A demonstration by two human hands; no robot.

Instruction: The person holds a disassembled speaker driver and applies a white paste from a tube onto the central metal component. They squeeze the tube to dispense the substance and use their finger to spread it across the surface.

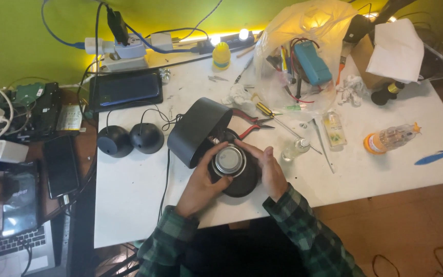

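Both hands meet at the near edge of the white table (129, 205), around a round speaker driver (232, 166) with a shiny metal magnet cap facing up and a black cone beneath it. The left hand (201, 182) comes in from the near left, its grip curled against the driver's left rim with the thumb laid toward the metal cap. The right hand (267, 166) sits on the other side, fingers pressed together and lying along the driver's upper right edge, touching it. Whether the driver is lifted or resting on the table is hard to tell from this angle.

Just behind the driver, touching it or nearly so, lies a black cylindrical speaker housing (198, 128), tipped on its side with its open end toward the hands. To its left stand two small black round speakers (132, 139), side by side, thin cables running from them. Red-handled pliers (249, 125) lie just right of the housing, with a yellow-handled screwdriver (267, 112) beside them. Farther back is a clear plastic bag (303, 56) holding a blue device and tools. A clear bottle with an orange cap (390, 138) lies on its side well to the right. A dark tablet (125, 88) rests at the far left corner.
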